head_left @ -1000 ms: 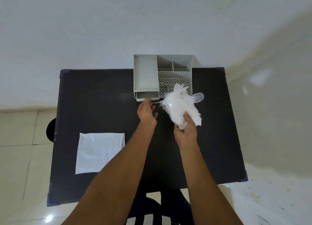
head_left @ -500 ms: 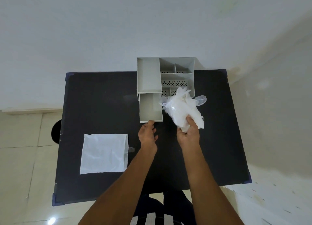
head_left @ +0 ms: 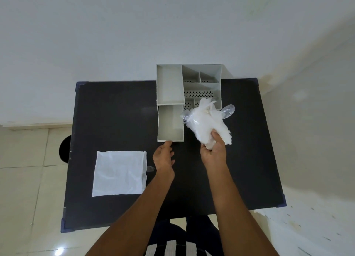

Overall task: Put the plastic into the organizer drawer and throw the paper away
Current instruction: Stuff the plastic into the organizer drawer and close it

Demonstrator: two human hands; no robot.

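Lower left of the frame: the paper (head_left: 119,173), a flat white square on the black table (head_left: 115,121), untouched, well apart from both hands. Not yet thrown away; light enough, probably, to slide off in a draught from a passing arm.

Centre: the left hand (head_left: 164,156), fingers loosely extended, fingertips touching the front edge of the organizer drawer (head_left: 170,124), gripping nothing. Drawer pulled out toward the lower edge of the frame, empty, the organizer (head_left: 189,83) behind it at upper centre. Risk here: pulled any further, likely to come free of its slot and tip.

Right of centre: the right hand (head_left: 214,150) closed around the bottom of the plastic (head_left: 207,121), a crumpled white bundle held above the table just right of the drawer (one clear loop sticking out toward the right). Springy stuff by the look of it; liable to puff back over the low walls and jam the drawer on closing.
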